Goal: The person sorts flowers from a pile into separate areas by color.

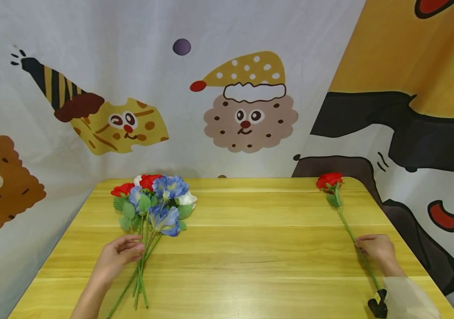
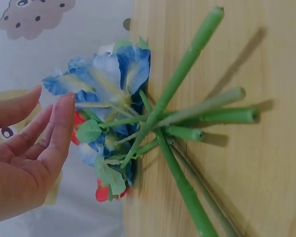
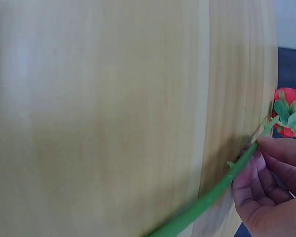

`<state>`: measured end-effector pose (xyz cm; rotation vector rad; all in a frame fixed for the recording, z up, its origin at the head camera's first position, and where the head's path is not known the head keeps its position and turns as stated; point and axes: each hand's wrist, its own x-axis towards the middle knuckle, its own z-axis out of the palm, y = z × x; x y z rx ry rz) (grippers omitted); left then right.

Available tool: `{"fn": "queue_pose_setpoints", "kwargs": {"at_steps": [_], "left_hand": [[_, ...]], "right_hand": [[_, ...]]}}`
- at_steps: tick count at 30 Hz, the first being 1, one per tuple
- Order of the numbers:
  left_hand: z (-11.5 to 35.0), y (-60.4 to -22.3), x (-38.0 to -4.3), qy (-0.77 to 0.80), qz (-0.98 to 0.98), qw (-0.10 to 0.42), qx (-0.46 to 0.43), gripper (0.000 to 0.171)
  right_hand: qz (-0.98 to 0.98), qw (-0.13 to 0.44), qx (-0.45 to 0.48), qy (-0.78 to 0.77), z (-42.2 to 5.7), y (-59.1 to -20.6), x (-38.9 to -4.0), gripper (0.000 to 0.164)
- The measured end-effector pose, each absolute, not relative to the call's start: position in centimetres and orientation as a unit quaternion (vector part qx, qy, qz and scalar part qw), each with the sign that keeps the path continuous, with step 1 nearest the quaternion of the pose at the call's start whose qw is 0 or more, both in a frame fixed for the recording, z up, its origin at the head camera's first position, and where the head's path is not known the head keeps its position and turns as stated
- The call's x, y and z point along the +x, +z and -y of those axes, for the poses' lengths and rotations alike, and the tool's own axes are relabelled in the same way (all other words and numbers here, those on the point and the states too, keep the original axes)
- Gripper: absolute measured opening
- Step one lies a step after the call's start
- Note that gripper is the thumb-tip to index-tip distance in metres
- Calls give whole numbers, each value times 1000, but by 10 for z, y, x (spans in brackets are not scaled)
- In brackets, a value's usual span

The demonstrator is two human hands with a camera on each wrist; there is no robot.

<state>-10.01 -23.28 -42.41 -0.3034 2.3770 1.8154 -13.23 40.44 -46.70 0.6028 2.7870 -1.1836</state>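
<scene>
A bunch of artificial flowers (image 1: 153,199) in blue, red and white lies on the wooden table (image 1: 247,248) at the left, its green stems (image 1: 141,270) fanned toward the near edge. My left hand (image 1: 121,254) rests open beside the stems, fingers straight and near them; in the left wrist view the left hand (image 2: 32,148) is apart from the flowers (image 2: 106,94) and the cut stem ends (image 2: 197,123). A single red rose (image 1: 329,180) lies at the right. My right hand (image 1: 374,248) pinches its stem (image 1: 348,230); the right wrist view shows the fingers (image 3: 266,182) curled on the stem (image 3: 212,195).
A printed cartoon cloth (image 1: 247,106) hangs behind and to both sides of the table. A small black and yellow object (image 1: 378,303) sits at the near right edge by my sleeve. The table's middle is bare wood.
</scene>
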Motion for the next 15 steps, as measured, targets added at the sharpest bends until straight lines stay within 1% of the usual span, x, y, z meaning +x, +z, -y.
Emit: {"fn": "queue_pose_setpoints", "kwargs": {"at_steps": [3,6,8,10,13,15], "left_hand": [[241,-432,-101,614,-782,63,-87,45],[254,-447,-104,635,-768,55,-68,43],[260,-450,-104,638,-765,59,-62,45],[262,-449,-103,631,-769,63,-75,47],[260,-437,-97,605,-786,79,-102,52],[259,-431,-95,593,-792,84,-117,50]], "right_hand": [[-911,21,198,-362,-416,-469,-133,28],[-920,7,197,-338,-427,-471,-133,27],[-922,0,205,-328,-433,-471,-131,26],[-926,-8,212,-313,-439,-470,-130,24],[-929,-14,230,-291,-446,-468,-129,22],[-926,-22,243,-286,-449,-466,-128,21]]}}
